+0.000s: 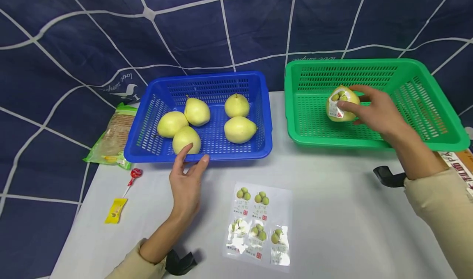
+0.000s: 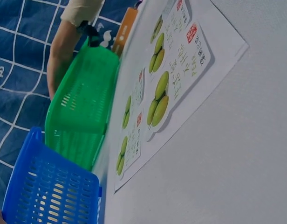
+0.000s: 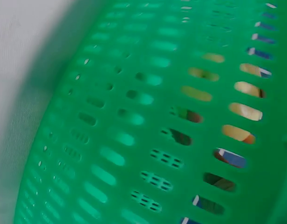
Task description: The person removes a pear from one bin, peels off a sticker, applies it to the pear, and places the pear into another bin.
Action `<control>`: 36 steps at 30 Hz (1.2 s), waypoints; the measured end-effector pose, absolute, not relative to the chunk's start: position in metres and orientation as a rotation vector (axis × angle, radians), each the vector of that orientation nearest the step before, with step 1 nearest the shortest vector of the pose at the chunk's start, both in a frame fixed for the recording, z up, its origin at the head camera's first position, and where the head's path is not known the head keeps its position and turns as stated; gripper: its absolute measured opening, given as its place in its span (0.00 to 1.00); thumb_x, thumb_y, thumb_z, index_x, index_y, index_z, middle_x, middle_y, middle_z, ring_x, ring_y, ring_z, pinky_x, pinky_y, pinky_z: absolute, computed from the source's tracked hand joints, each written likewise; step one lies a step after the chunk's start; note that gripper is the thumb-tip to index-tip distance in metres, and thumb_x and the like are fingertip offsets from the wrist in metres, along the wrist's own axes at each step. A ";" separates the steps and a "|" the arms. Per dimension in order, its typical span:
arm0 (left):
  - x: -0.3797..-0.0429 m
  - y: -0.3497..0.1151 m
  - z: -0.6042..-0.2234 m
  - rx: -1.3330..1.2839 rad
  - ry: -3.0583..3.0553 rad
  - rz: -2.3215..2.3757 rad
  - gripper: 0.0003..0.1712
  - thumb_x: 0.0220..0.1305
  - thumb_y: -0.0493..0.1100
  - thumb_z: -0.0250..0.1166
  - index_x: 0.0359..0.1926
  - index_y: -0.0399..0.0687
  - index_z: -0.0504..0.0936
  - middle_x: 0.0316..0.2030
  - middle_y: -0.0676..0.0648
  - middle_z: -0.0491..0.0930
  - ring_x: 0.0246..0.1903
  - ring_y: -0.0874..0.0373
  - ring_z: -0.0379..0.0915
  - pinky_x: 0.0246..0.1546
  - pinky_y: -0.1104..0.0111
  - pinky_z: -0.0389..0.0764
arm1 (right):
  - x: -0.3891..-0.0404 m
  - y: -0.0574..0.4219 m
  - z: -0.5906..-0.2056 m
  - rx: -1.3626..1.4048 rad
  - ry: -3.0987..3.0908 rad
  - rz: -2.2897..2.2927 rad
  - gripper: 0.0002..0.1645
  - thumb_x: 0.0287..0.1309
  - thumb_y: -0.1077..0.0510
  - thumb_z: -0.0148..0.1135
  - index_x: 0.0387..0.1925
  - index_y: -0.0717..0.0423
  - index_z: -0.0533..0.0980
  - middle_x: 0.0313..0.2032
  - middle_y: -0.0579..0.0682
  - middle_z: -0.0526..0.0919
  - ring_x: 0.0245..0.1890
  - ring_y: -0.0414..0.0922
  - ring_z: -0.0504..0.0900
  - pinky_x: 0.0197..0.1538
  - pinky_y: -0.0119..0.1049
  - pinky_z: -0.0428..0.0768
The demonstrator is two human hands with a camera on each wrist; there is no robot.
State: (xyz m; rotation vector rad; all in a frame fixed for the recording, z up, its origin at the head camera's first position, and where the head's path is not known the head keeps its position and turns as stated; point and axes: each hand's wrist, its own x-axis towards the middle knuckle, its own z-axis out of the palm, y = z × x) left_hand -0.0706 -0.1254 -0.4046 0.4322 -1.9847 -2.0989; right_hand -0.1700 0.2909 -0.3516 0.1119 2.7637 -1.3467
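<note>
In the head view my right hand [image 1: 380,108] grips a yellow-green pear [image 1: 352,114] by its side, over the inside of the green basket [image 1: 343,141]. A pear-picture sticker [image 1: 335,106] is on the pear's face, with my thumb across its edge. My left hand [image 1: 186,186] is at the near rim of the blue basket [image 1: 236,155], thumb and forefinger apart and touching the rim. Several pears [image 1: 240,130] lie inside that basket. On the table in front is a clear sheet of pear stickers [image 1: 258,225]. The right wrist view shows mostly the green basket's slotted wall [image 3: 134,140].
At the left lie a green-edged food packet [image 1: 116,135], a red lollipop [image 1: 136,173] and a yellow-wrapped sweet [image 1: 116,210]. A printed box [image 1: 458,164] sits by the green basket's right front corner. Behind both baskets hangs a dark blue checked cloth [image 1: 258,28].
</note>
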 end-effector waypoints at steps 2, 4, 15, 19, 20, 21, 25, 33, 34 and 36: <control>-0.071 -0.126 -0.405 0.445 -1.990 -2.099 0.32 0.61 0.32 0.69 0.65 0.47 0.70 0.59 0.44 0.65 0.33 0.57 0.77 0.35 0.73 0.78 | -0.177 0.291 -0.355 0.118 2.726 -1.294 0.47 0.65 0.40 0.60 0.73 0.63 0.57 0.58 0.69 0.67 0.27 0.35 0.79 0.30 0.37 0.85; -0.071 -0.127 -0.404 0.459 -1.986 -2.102 0.32 0.61 0.33 0.69 0.65 0.48 0.69 0.57 0.43 0.66 0.33 0.57 0.77 0.35 0.73 0.79 | -0.181 0.290 -0.358 0.117 2.707 -1.251 0.47 0.65 0.38 0.59 0.72 0.64 0.57 0.55 0.69 0.68 0.28 0.40 0.80 0.30 0.41 0.85; -0.070 -0.128 -0.404 0.482 -1.980 -2.125 0.27 0.62 0.35 0.69 0.59 0.49 0.69 0.47 0.45 0.68 0.29 0.60 0.76 0.33 0.73 0.76 | -0.186 0.295 -0.368 0.092 2.585 -1.105 0.52 0.68 0.38 0.54 0.74 0.70 0.47 0.53 0.77 0.67 0.24 0.52 0.83 0.28 0.48 0.85; -0.070 -0.131 -0.403 0.490 -2.022 -2.107 0.25 0.66 0.37 0.66 0.61 0.47 0.69 0.47 0.46 0.71 0.36 0.55 0.75 0.40 0.70 0.75 | -0.184 0.296 -0.369 0.095 2.588 -1.067 0.55 0.68 0.34 0.51 0.74 0.70 0.45 0.52 0.76 0.67 0.27 0.53 0.83 0.27 0.47 0.85; -0.070 -0.133 -0.403 0.495 -2.044 -2.094 0.25 0.66 0.38 0.66 0.62 0.48 0.70 0.46 0.47 0.72 0.37 0.55 0.74 0.41 0.69 0.75 | -0.184 0.296 -0.369 0.094 2.598 -1.045 0.55 0.68 0.33 0.50 0.74 0.70 0.44 0.52 0.76 0.67 0.28 0.54 0.83 0.28 0.47 0.85; -0.070 -0.135 -0.402 0.496 -2.069 -2.078 0.25 0.67 0.39 0.66 0.62 0.48 0.70 0.45 0.47 0.73 0.38 0.54 0.74 0.42 0.69 0.75 | -0.183 0.296 -0.369 0.088 2.616 -1.009 0.55 0.68 0.32 0.48 0.74 0.70 0.45 0.52 0.76 0.67 0.31 0.56 0.82 0.29 0.46 0.84; -0.070 -0.143 -0.401 0.510 -2.134 -2.032 0.32 0.66 0.42 0.67 0.68 0.56 0.67 0.43 0.47 0.71 0.41 0.56 0.72 0.41 0.70 0.75 | -0.183 0.297 -0.367 0.059 2.718 -0.842 0.54 0.69 0.31 0.43 0.73 0.72 0.48 0.53 0.79 0.69 0.45 0.65 0.76 0.40 0.54 0.78; -0.067 -0.165 -0.402 0.653 -1.962 -1.987 0.43 0.63 0.44 0.69 0.73 0.60 0.57 0.57 0.48 0.59 0.57 0.54 0.65 0.49 0.74 0.75 | -0.178 0.293 -0.365 0.094 2.925 -0.838 0.46 0.70 0.35 0.45 0.70 0.70 0.57 0.59 0.79 0.66 0.55 0.73 0.68 0.50 0.67 0.67; -0.067 -0.167 -0.402 0.660 -1.941 -1.981 0.42 0.64 0.44 0.69 0.73 0.58 0.57 0.59 0.48 0.58 0.58 0.53 0.65 0.50 0.74 0.76 | -0.177 0.292 -0.365 0.093 2.965 -0.849 0.45 0.70 0.36 0.47 0.69 0.70 0.59 0.58 0.79 0.67 0.55 0.73 0.68 0.50 0.67 0.66; -0.067 -0.171 -0.402 0.670 -1.903 -1.981 0.39 0.63 0.43 0.69 0.71 0.54 0.59 0.61 0.46 0.58 0.58 0.52 0.65 0.51 0.74 0.76 | -0.174 0.288 -0.364 0.090 3.052 -0.878 0.40 0.70 0.39 0.50 0.66 0.69 0.64 0.58 0.77 0.69 0.55 0.72 0.68 0.52 0.67 0.65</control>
